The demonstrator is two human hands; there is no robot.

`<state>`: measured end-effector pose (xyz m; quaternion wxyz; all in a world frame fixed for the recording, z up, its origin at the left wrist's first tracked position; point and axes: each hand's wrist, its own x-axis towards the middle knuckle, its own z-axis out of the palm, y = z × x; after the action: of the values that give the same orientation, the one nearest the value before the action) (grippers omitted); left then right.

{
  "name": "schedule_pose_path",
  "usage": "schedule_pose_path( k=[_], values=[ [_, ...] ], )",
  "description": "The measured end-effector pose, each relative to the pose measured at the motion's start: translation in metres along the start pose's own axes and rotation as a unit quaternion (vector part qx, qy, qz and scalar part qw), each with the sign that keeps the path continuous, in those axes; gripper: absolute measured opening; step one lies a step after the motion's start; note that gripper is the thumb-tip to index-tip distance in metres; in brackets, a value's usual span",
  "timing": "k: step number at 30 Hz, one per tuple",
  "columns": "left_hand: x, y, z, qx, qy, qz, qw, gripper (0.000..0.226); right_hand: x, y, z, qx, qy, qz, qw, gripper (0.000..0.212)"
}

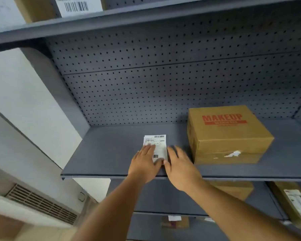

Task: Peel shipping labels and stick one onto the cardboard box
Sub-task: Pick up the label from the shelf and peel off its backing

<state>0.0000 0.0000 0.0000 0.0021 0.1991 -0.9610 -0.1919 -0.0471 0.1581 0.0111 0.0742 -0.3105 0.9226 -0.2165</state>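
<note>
— Where are the labels?
— I see the shipping labels (155,146) flat on the grey shelf (111,153), left of the cardboard box (228,134). My left hand (144,164) presses on them with flat fingers; my right hand (179,168) is released — just beside the stack.

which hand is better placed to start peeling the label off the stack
Right, probably. The left hand already lies flat on the label stack, pinning it to the shelf. The right hand is open at the stack's right edge, free to lift a corner.
</note>
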Motion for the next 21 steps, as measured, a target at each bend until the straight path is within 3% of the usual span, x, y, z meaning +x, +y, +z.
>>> schedule_pose_path(
  k=[11, 18, 21],
  values=[
    [0.005, -0.011, 0.007, -0.041, 0.019, 0.001, 0.999, 0.053, 0.01, 0.0, -0.013, 0.027, -0.019, 0.014, 0.999, 0.056],
    [-0.017, -0.007, -0.003, -0.121, 0.099, 0.024, 0.987, 0.049, 0.011, -0.013, -0.023, 0.058, 0.007, 0.028, 0.998, 0.047],
    [-0.03, -0.002, -0.013, -0.153, 0.11, 0.041, 0.981, 0.05, 0.009, -0.026, -0.032, 0.193, 0.015, 0.056, 0.979, 0.037]
  ],
)
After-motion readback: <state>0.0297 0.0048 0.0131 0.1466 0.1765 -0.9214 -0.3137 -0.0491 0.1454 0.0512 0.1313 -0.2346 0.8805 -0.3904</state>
